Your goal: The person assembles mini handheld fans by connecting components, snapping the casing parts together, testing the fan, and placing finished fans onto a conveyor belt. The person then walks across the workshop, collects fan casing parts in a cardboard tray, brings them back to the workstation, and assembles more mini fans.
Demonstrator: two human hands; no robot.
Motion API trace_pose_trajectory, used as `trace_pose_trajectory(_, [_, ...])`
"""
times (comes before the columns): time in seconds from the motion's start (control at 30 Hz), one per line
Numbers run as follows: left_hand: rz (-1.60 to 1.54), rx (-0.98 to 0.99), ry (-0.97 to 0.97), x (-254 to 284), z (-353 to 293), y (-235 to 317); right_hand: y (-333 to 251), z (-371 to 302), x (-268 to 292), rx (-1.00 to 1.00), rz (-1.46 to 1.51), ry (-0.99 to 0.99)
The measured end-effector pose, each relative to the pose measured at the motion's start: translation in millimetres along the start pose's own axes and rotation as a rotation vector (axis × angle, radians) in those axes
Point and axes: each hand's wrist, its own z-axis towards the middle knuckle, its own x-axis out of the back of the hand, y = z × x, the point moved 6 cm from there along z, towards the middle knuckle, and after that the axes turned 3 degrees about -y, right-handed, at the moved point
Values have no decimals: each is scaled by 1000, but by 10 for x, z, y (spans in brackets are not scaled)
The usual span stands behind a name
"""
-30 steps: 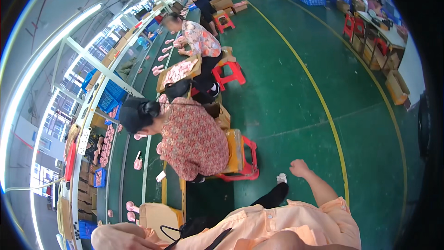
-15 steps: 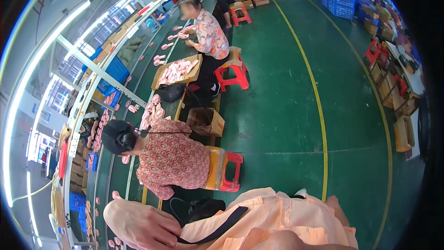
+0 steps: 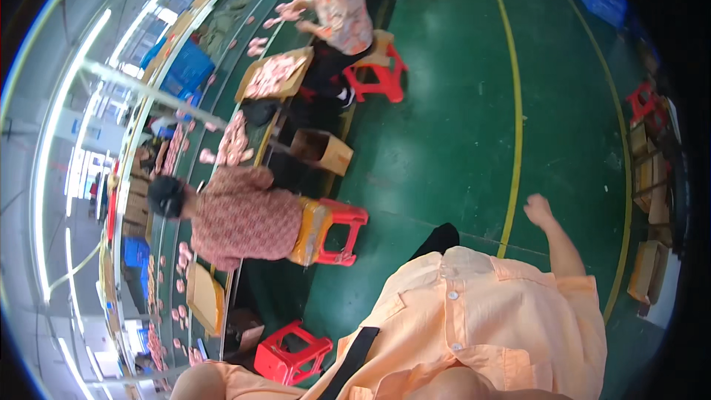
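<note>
Right hand [image 3: 538, 210] out at 3 o'clock from the torso, raised over the green painted concrete floor [image 3: 444, 133], fingers loosely curled, about half open, nothing in it and touching nothing. Nearest thing to it: curved yellow floor line [image 3: 516, 111], just beside, at 9 o'clock of the hand. Left hand out of view; only a bare left shoulder or upper arm [image 3: 200, 384] at 7 o'clock on the lower edge, so cannot tell its grip. Peach short-sleeved buttoned shirt [image 3: 474, 326] fills 5 to 6 o'clock, black strap [image 3: 352, 359] slanting across it. Black shoe or sock tip [image 3: 438, 238] poking out above the shirt hem.

Empty red plastic stool [image 3: 292, 352] at 7 o'clock, near the left shoulder. At 9 o'clock a seated person in a red patterned blouse [image 3: 244, 218], dark hair, bent toward the long green conveyor belt [image 3: 178, 200], seated on a red plastic stool with orange cushion [image 3: 333, 233]. Pale pink small pieces [image 3: 232, 144] scattered along the belt. Open brown cardboard box [image 3: 322, 152] on the floor at 11 o'clock of that stool. At 12 o'clock a second seated person in a floral top [image 3: 344, 11] on another red stool [image 3: 378, 78], beside a shallow cardboard tray of pink pieces [image 3: 274, 74]. Blue plastic crate [image 3: 189, 67] beyond the belt at 10 o'clock. Red stools and cardboard boxes [image 3: 648, 270] along the 3 o'clock rim, well apart.
</note>
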Motion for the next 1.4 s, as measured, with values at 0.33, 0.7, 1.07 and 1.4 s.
trace_pose_trajectory(0.33, [-242, -636, -636, 2484, 2843, -1531, 90, 1551, 510, 196, 233, -169])
trace_pose_trajectory(0.7, [-1364, -751, -654, 3743, 6237, -3901, 3701, 404, -776, -765, -212, -432])
trace_pose_trajectory(1.07, [-1076, 608, 65, 3920, 8583, -6302, 4803, 3681, 404, -507, -24, -633])
trace_pose_trajectory(1.4, [-1022, 628, 260, 5233, 9635, -7562, 5574, 7723, 3834, -375, 231, 399])
